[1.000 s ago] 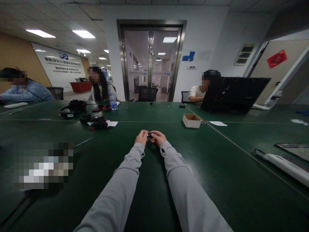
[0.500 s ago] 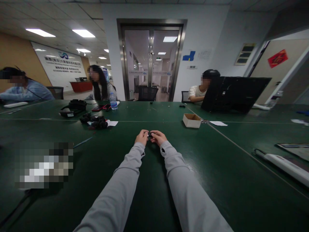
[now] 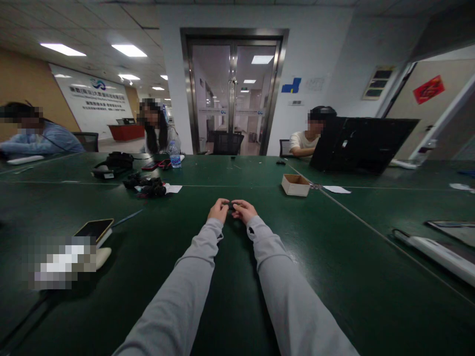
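Both arms reach forward in grey sleeves over the green table [image 3: 319,277]. Between my hands is a small dark object [image 3: 230,206], mostly hidden by the fingers and too small to name. My left hand [image 3: 218,210] pinches its left end, and my right hand [image 3: 244,211] pinches its right end. The fingers of both hands are closed, with the fingertips close together just above the tabletop.
A small open box [image 3: 296,186] stands ahead on the right. Black gear [image 3: 144,185] and a water bottle [image 3: 174,155] are ahead on the left. A phone [image 3: 92,230] lies on the left, a white power strip [image 3: 438,254] on the right. Three people sit across the table behind a monitor [image 3: 363,146] and other items.
My hands stay in nearly the same place, still closed on the small dark object. A bright glint seen on it earlier has gone. The person beside the bottle has shifted slightly.
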Available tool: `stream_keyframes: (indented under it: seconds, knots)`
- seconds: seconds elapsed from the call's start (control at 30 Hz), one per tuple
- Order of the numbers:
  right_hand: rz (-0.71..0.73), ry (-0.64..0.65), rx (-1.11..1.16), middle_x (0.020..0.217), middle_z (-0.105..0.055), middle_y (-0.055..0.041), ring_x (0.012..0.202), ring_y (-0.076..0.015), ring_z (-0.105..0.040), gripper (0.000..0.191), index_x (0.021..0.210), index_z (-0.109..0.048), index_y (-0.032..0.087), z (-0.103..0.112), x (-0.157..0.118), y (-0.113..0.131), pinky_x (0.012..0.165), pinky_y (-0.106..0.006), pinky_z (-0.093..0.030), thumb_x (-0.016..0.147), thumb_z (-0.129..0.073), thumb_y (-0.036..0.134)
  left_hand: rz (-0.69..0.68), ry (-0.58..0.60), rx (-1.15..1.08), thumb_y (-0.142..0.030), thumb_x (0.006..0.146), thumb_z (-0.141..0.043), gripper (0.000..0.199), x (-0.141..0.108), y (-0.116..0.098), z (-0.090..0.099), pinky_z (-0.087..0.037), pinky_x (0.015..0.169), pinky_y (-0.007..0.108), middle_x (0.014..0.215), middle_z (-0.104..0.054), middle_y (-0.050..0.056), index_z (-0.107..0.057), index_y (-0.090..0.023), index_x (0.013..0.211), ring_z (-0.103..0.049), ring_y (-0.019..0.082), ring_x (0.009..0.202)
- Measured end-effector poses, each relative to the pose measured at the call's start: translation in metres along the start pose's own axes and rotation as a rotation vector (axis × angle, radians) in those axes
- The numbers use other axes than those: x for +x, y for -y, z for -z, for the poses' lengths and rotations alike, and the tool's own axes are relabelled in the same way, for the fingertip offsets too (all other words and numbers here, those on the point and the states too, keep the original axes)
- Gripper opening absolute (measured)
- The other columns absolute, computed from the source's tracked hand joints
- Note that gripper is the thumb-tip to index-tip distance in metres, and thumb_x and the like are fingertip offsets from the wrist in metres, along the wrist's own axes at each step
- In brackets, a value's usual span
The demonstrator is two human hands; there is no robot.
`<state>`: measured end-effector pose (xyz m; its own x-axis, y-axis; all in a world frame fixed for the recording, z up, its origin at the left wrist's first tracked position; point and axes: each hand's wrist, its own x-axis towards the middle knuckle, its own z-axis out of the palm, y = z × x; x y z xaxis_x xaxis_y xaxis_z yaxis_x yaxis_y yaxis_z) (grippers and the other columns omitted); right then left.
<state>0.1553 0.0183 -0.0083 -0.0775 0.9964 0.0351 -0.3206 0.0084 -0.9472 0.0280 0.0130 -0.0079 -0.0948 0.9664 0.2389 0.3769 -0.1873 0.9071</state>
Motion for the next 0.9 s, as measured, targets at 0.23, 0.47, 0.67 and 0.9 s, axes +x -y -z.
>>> stream_keyframes:
  seconds: [0.23, 0.47, 0.67, 0.9]
  knots:
    - [0.002, 0.004, 0.012, 0.055, -0.058, 0.0004, 0.041, -0.0102, -0.055, 0.014, 0.083, -0.059, 0.013, 0.0007, 0.001, -0.001, 0.035, -0.016, -0.047, 0.07, -0.06, 0.007, -0.024, -0.004, -0.015, -0.026, 0.074, -0.048, 0.019, 0.0012, 0.0031, -0.0007, -0.041, 0.058, 0.021, 0.064, -0.056, -0.003, -0.057, -0.022, 0.089, -0.054, 0.01, 0.062]
    - [0.01, 0.01, 0.02, 0.055, -0.058, -0.0005, 0.042, -0.0109, -0.056, 0.014, 0.083, -0.06, 0.013, 0.0007, -0.0002, -0.0009, 0.036, -0.017, -0.047, 0.071, -0.059, 0.006, -0.041, -0.003, 0.002, -0.025, 0.074, -0.047, 0.019, 0.0012, 0.0037, -0.0006, -0.041, 0.059, 0.02, 0.067, -0.057, -0.003, -0.057, -0.022, 0.089, -0.054, 0.01, 0.065]
    - [0.0, 0.02, 0.021, 0.056, -0.059, -0.001, 0.042, -0.0108, -0.056, 0.013, 0.083, -0.06, 0.013, 0.001, -0.0001, -0.0005, 0.037, -0.017, -0.047, 0.07, -0.061, 0.008, -0.019, 0.005, 0.012, -0.029, 0.078, -0.043, 0.021, -0.0007, 0.0003, 0.0004, -0.042, 0.057, 0.021, 0.063, -0.057, -0.002, -0.058, -0.021, 0.09, -0.053, 0.01, 0.058]
    - [0.009, 0.034, 0.016, 0.056, -0.059, -0.0007, 0.042, -0.0105, -0.056, 0.015, 0.082, -0.06, 0.013, 0.0019, 0.0007, -0.0021, 0.037, -0.017, -0.047, 0.069, -0.063, 0.01, -0.037, 0.003, 0.024, -0.029, 0.079, -0.04, 0.021, -0.0007, 0.0015, 0.0008, -0.041, 0.057, 0.021, 0.059, -0.055, -0.003, -0.059, -0.022, 0.088, -0.051, 0.01, 0.056]
